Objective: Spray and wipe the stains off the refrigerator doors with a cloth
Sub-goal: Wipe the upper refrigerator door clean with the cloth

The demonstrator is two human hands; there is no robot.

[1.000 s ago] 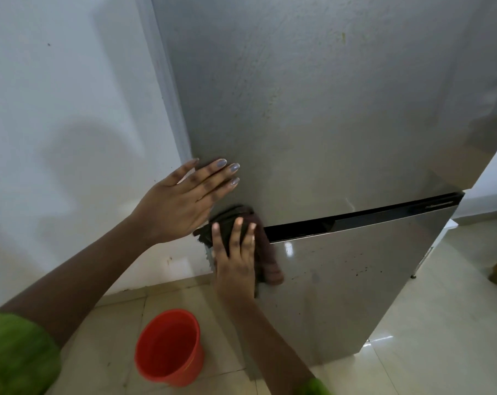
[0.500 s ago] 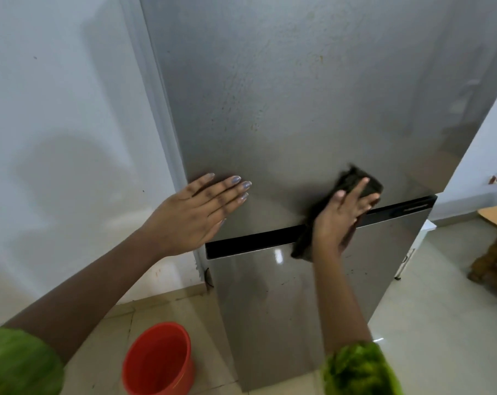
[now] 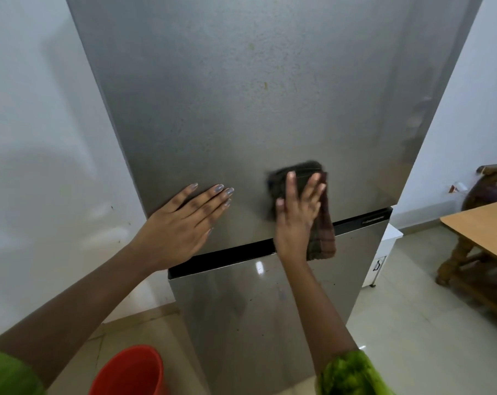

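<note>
Cloth (image 3: pixel 321 238): dark, soft, limp, probably light; pressed on upper door (image 3: pixel 241 95) just above door seam (image 3: pixel 227 256), tail hanging across it; right hand (image 3: pixel 295 218) grip open, fingers straight, palm-pressing; left hand (image 3: pixel 181 223) flat above seam's left end; best controlled by palm over the folded bulk.

Right hand (image 3: pixel 297 216) presses dark cloth (image 3: pixel 320 220) flat against upper refrigerator door (image 3: pixel 241 95).
</note>
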